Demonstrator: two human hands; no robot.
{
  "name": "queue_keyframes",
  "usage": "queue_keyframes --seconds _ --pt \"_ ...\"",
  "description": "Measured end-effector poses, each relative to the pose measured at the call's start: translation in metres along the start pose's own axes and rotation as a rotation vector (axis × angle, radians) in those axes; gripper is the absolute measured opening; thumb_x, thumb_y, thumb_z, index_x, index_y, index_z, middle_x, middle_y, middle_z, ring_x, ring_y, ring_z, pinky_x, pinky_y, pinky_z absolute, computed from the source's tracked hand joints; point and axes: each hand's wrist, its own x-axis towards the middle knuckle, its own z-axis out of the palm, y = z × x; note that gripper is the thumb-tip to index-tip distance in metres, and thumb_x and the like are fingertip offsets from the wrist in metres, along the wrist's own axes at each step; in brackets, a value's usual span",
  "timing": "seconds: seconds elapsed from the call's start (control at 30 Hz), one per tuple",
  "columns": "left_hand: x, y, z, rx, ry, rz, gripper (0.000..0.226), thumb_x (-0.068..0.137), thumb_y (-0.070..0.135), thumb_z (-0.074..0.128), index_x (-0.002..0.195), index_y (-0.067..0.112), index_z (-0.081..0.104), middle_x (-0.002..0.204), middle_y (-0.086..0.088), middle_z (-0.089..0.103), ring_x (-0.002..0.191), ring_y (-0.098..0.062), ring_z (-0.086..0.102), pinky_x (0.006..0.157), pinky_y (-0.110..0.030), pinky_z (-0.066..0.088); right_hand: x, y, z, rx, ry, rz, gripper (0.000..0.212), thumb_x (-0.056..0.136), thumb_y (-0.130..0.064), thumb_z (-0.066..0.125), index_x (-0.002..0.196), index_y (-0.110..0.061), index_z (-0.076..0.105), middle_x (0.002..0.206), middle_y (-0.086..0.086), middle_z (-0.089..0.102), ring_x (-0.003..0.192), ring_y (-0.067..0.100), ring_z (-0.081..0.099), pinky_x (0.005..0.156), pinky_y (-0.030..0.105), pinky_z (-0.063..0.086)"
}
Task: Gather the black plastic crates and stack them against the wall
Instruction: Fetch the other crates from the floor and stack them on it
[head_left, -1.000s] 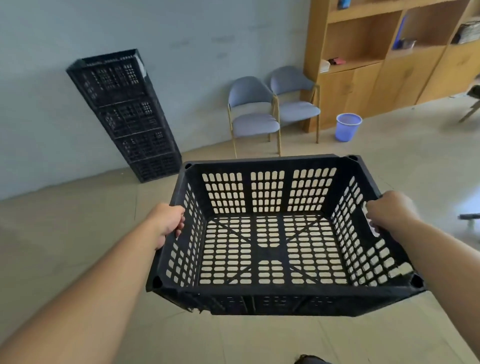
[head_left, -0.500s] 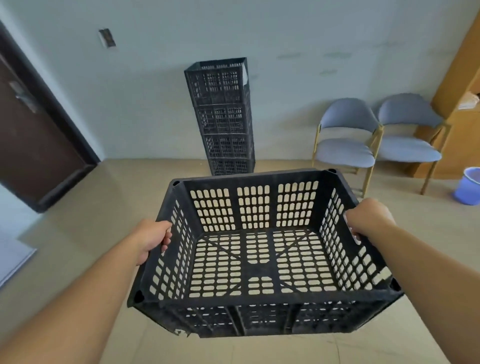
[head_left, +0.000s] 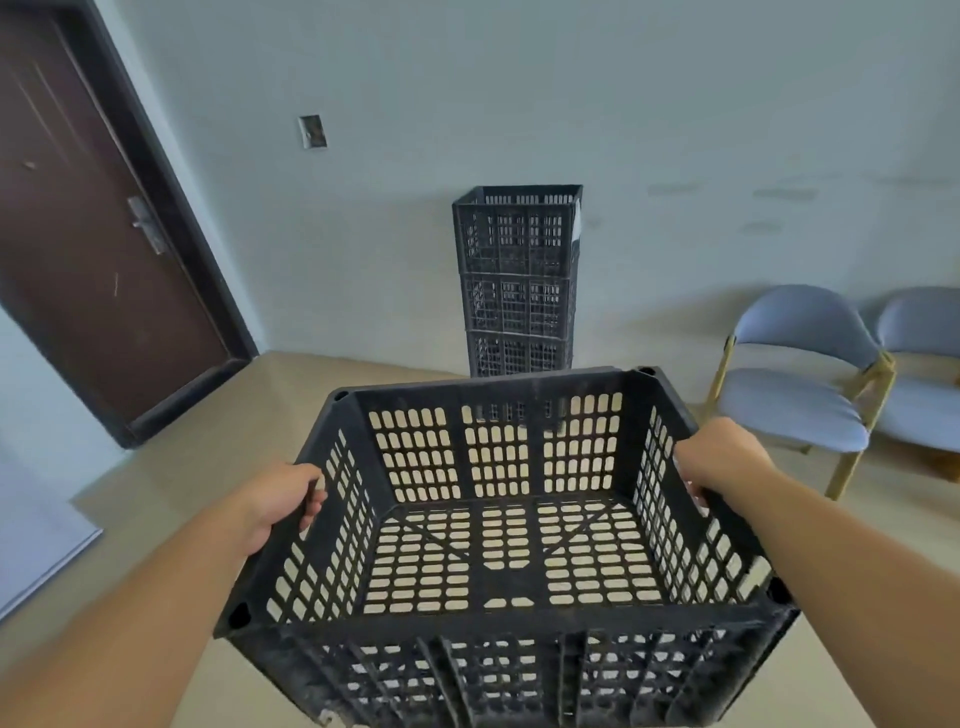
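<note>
- I've got the carried crate (head_left: 498, 621) in both hands, off the floor (head_left: 171, 478) and low in view at 6 o'clock. It's mouth up, with the far edge tipped slightly higher.
- My left hand (head_left: 283, 499) is on the crate's 9 o'clock wall, fingers curled over the rim and clamped on it.
- My right hand (head_left: 719, 457) is on the 3 o'clock wall, wrapped over the rim. The fingertips are hidden behind the knuckles, but it reads as a firm grasp on the crate.
- I judge the opposite-wall grip is there to keep the load balanced and level, and to leave the base free to drop onto another rim.
- The stack of crates (head_left: 519, 280) stands at 12 o'clock, backed against the wall (head_left: 675, 130). I see at least three tiers; the bottom is hidden behind my crate's far wall.
- The carried crate is lined up dead ahead of the stack but well apart from it, so I judge this as the transit step, placement not yet started.
- The crate is black plastic with slotted walls, a slotted floor with cross ribs, a thick rim and a socket hole in each corner. The outer ribs look scuffed and dusty. It's empty.
- The stack top sits high, so I expect a lift will be needed before setting down.
- The door (head_left: 88, 249) is at 10 o'clock and the chairs (head_left: 800, 374) at 2 o'clock, both off my line.
</note>
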Motion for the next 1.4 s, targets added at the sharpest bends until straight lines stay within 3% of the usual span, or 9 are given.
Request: queue_keyframes --seconds 0.07,0.23,0.33,0.53,0.77,0.9,1.17,1.33,1.4 --pt "0.035 0.021 -0.014 -0.021 -0.014 -0.008 0.025 0.107 0.018 0.045 0.099 0.001 0.061 0.068 -0.011 0.059 0.057 -0.019 0.051 0.052 -0.03 0.046 0.02 -0.033 0.007 -0.001 0.004 0.015 0.032 0.09 0.003 0.05 0.063 0.005 0.069 0.039 0.007 0.061 0.049 0.023 0.063 0.046 0.026 0.044" --pt "0.11 0.087 -0.035 -0.05 -0.049 0.07 0.023 0.108 0.013 0.045 0.113 -0.003 0.062 0.085 -0.017 0.064 0.066 -0.022 0.056 0.059 -0.032 0.048 0.068 -0.095 0.02 0.064 0.035 0.034 0.025 0.091 0.004 0.051 0.073 0.007 0.068 0.065 0.017 0.069 0.058 0.027 0.065 0.052 0.03 0.048" --pt "0.151 0.125 -0.039 -0.089 -0.089 0.123 0.021 0.106 0.008 0.048 0.117 0.0 0.063 0.095 -0.021 0.068 0.072 -0.024 0.061 0.064 -0.034 0.052 0.101 -0.123 0.022 0.058 0.038 0.023 0.019 0.09 0.006 0.056 0.076 0.006 0.069 0.08 0.021 0.072 0.074 0.033 0.072 0.069 0.038 0.06" --pt "0.241 0.199 -0.02 -0.103 -0.189 0.2 0.023 0.106 0.008 0.048 0.12 0.004 0.067 0.099 -0.02 0.071 0.084 -0.027 0.063 0.081 -0.039 0.054 0.206 -0.171 0.005 0.195 0.078 0.046 0.02 0.091 0.0 0.058 0.071 0.0 0.058 0.067 0.021 0.063 0.06 0.033 0.063 0.074 0.049 0.062" --pt "0.344 0.301 0.028 -0.158 -0.152 0.254 0.024 0.105 0.009 0.051 0.119 0.003 0.069 0.115 -0.027 0.071 0.084 -0.026 0.065 0.079 -0.036 0.055 0.34 -0.233 -0.021 0.217 0.098 0.01 0.021 0.092 0.003 0.056 0.071 0.002 0.056 0.066 0.021 0.061 0.058 0.031 0.061 0.066 0.043 0.059" --pt "0.402 0.354 0.043 -0.253 -0.154 0.247 0.025 0.105 0.006 0.05 0.122 0.007 0.069 0.104 -0.019 0.075 0.079 -0.02 0.067 0.068 -0.031 0.059 0.403 -0.272 -0.037 0.235 0.122 -0.002 0.016 0.091 0.004 0.055 0.076 0.002 0.057 0.068 0.021 0.061 0.056 0.029 0.06 0.059 0.037 0.057" --pt "0.528 0.443 0.055 -0.319 -0.26 0.24 0.025 0.105 0.006 0.049 0.121 0.006 0.069 0.096 -0.016 0.076 0.073 -0.018 0.069 0.066 -0.031 0.058 0.5 -0.364 -0.057 0.229 0.148 -0.016 0.019 0.091 0.006 0.056 0.073 0.002 0.056 0.067 0.02 0.06 0.052 0.026 0.058 0.048 0.028 0.05" --pt "0.619 0.502 0.051 -0.363 -0.353 0.256 0.028 0.104 0.003 0.047 0.124 0.002 0.066 0.096 -0.02 0.074 0.072 -0.02 0.069 0.057 -0.027 0.059 0.546 -0.427 -0.06 0.184 0.136 0.0 0.033 0.085 0.014 0.048 0.056 0.005 0.061 0.052 0.024 0.061 0.045 0.03 0.057 0.054 0.033 0.048" --pt "0.647 0.53 0.047 -0.361 -0.383 0.266 0.027 0.104 0.004 0.047 0.122 0.001 0.067 0.095 -0.019 0.073 0.067 -0.018 0.068 0.053 -0.026 0.058 0.56 -0.453 -0.063 0.17 0.152 0.015 0.036 0.082 0.013 0.045 0.051 0.005 0.062 0.056 0.03 0.063 0.053 0.034 0.06 0.058 0.036 0.05"
